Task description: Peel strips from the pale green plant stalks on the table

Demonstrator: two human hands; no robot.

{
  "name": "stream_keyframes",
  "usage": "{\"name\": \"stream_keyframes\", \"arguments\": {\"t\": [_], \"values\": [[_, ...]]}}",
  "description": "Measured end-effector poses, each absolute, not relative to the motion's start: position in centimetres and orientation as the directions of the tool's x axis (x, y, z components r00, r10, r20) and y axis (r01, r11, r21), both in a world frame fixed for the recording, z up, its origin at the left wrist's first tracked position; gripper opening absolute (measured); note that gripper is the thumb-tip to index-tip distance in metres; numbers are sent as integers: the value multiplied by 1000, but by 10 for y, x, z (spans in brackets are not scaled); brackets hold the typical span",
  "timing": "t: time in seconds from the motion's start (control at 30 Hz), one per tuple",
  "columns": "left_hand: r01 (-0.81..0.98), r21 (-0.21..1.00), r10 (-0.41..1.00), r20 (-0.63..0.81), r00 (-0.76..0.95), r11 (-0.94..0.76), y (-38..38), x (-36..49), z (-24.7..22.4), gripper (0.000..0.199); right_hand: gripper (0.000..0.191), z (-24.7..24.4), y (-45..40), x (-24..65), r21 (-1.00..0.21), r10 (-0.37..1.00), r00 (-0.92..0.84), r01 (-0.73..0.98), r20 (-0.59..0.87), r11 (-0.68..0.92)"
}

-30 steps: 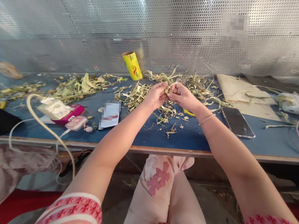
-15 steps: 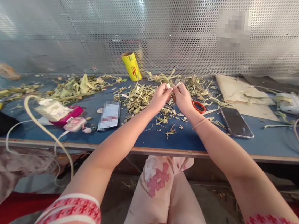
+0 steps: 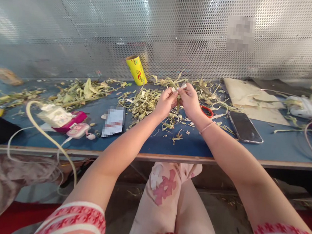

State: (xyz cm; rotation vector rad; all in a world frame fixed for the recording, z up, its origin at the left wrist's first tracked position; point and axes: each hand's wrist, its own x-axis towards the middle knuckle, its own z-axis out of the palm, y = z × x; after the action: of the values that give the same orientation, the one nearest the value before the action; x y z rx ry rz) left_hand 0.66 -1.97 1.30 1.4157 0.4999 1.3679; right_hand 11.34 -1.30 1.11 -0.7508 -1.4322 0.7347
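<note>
My left hand point(image 3: 166, 102) and my right hand point(image 3: 188, 99) meet fingertip to fingertip above a heap of dried leaf strips point(image 3: 146, 103). Both are closed in a pinch, and white wraps cover a fingertip on each. A small olive-coloured dried leaf strip point(image 3: 178, 103) shows between them; most of it is hidden by the fingers. Just beyond the hands lie more curled pale strips point(image 3: 172, 82). Red-handled scissors, or a similar red loop point(image 3: 207, 111), rest beside my right wrist, partly covered.
A yellow cardboard tube point(image 3: 136, 71) leans by the perforated metal panel point(image 3: 163, 30). Phones lie left point(image 3: 113, 122) and right point(image 3: 245, 127). A power strip with a cable point(image 3: 63, 118) and a leaf pile point(image 3: 84, 92) are at left, brown paper point(image 3: 245, 95) at right. Another person's leg point(image 3: 16, 177) shows lower left.
The fingertips have shifted slightly, with the right thumb and finger crossing closer over the left. The view has moved a little; both hands stay pinched together over the heap.
</note>
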Motion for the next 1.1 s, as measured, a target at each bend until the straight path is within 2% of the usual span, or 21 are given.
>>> {"name": "stream_keyframes", "arguments": {"t": [0.13, 0.3, 0.57, 0.7, 0.83, 1.03, 1.1], "values": [[-390, 861, 873, 433, 224, -327, -20, 8, 14, 31, 31, 15, -16, 113, -841, 847, 12, -106, 532, 530], [-404, 865, 891, 404, 206, -299, -19, 9, 15, 35, 31, 16, -19, 112, -843, 851, -14, -146, 525, 518], [-334, 871, 861, 447, 241, -359, -23, 9, 14, 38, 30, 13, -21, 108, -856, 885, 134, -226, 446, 465], [-362, 872, 862, 435, 261, -330, -25, 7, 17, 33, 32, 19, -26, 112, -885, 917, 73, -243, 392, 397], [-339, 902, 908, 354, 226, -267, -21, 0, 22, 24, 30, 25, -31, 122, -915, 948, -16, -266, 319, 303], [-331, 905, 938, 324, 123, -268, -11, -6, 22, 6, 19, 26, -28, 134, -931, 960, -3, -243, 281, 272], [-309, 897, 926, 363, 104, -316, -9, -7, 21, 14, 19, 25, -27, 135, -927, 957, -8, -251, 291, 279]]}}
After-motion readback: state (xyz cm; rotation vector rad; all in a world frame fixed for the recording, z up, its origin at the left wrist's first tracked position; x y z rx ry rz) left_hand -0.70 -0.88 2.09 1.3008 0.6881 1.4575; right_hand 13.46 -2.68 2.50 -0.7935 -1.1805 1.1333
